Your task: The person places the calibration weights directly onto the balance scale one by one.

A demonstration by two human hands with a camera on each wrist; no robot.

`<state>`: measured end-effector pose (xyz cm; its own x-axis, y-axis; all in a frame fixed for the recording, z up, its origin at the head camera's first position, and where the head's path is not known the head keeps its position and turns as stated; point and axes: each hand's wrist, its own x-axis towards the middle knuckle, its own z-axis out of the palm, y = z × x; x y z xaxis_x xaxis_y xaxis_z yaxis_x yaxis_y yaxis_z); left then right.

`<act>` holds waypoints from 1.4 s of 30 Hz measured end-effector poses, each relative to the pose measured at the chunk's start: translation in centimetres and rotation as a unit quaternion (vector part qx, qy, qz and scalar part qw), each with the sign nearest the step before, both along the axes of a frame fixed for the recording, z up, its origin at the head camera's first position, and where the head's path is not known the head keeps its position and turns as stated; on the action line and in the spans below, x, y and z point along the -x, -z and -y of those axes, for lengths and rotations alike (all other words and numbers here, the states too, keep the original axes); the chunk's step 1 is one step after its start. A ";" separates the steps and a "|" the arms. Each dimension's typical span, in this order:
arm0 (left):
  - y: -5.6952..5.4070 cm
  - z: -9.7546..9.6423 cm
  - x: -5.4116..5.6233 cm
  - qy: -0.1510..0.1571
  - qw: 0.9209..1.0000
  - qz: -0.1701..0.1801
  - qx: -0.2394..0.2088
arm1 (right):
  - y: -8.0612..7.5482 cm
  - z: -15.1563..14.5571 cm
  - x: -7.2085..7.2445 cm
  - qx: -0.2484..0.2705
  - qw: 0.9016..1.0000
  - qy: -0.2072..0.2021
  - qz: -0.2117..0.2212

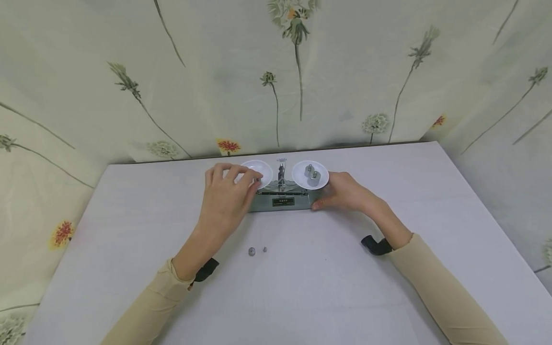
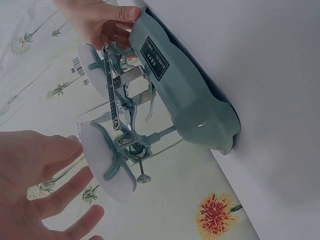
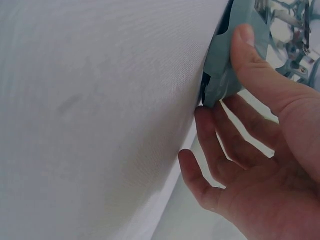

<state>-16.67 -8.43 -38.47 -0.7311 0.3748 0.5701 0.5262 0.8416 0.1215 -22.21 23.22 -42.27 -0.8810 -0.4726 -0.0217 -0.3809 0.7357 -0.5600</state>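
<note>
A grey-green balance scale [image 1: 263,205] with two white pans stands near the far edge of the table. Over the left pan [image 1: 261,167], my left hand [image 1: 225,199] pinches what looks like a small metal weight [image 1: 257,180] between thumb and fingertips. The left wrist view has that pan [image 2: 102,155] hiding the pinch, the other fingers spread. My right hand [image 1: 345,190] grips the right end of the base, thumb on its front, as the right wrist view [image 3: 270,145] also has it. Two metal weights [image 1: 314,178] stand on the right pan [image 1: 298,173].
Two smaller metal weights, a larger one [image 1: 252,251] and a tiny one [image 1: 265,249], rest on the white tabletop [image 1: 302,287] in front of the scale. A curtain [image 1: 241,96] with a dandelion print hangs behind the table. Black wrist straps [image 1: 376,245] show at both sleeves.
</note>
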 end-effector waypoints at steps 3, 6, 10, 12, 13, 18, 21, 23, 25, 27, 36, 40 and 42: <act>-0.1 0.0 -0.2 -0.001 1.000 0.007 0.006 | 0.1 0.0 0.0 -0.001 1.000 0.001 0.002; -0.1 0.0 -0.4 0.001 1.000 0.010 0.006 | 0.2 -0.1 0.0 -0.003 1.000 0.003 0.004; -0.1 0.0 -0.7 0.004 1.000 0.007 0.008 | 0.2 -0.1 0.1 -0.005 1.000 0.004 0.003; -0.2 0.0 -1.0 0.006 1.000 0.002 0.010 | 0.3 -0.2 0.1 -0.006 1.000 0.004 0.003; -0.2 0.0 -1.1 0.008 1.000 -0.002 0.011 | 0.3 -0.2 0.1 -0.006 1.000 0.004 0.002; -0.4 -0.3 -1.9 0.026 0.999 -0.024 0.015 | 0.2 -0.1 0.1 -0.006 1.000 0.002 0.003; -0.5 -0.5 -2.4 0.039 0.999 -0.028 0.016 | 0.1 -0.1 0.1 -0.008 1.000 0.003 0.004; -0.6 -0.6 -2.7 0.047 0.998 -0.024 0.015 | 0.1 -0.1 0.1 -0.009 1.000 0.004 0.003; -0.6 -0.6 -2.9 0.053 0.998 -0.015 0.013 | 0.1 -0.1 0.1 -0.007 1.000 0.005 0.004; -0.5 -0.5 -3.1 0.057 0.998 -0.004 0.012 | 0.1 -0.1 0.1 -0.007 1.000 0.006 0.004; -0.1 -0.4 -3.5 0.068 0.997 0.027 0.018 | 0.3 -0.1 0.2 -0.008 1.000 0.004 0.002; -0.1 -0.4 -3.6 0.076 0.996 0.038 0.038 | 0.2 0.0 0.1 -0.010 1.000 0.003 -0.002; -0.2 -0.4 -3.8 0.080 0.994 0.052 0.054 | 0.1 0.0 0.1 -0.011 1.000 0.002 -0.003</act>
<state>-12.92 -8.07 -38.24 -0.7104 0.5449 0.4455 0.6431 0.7597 0.0962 -22.32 23.21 -42.41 -0.8834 -0.4678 -0.0260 -0.3810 0.7496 -0.5412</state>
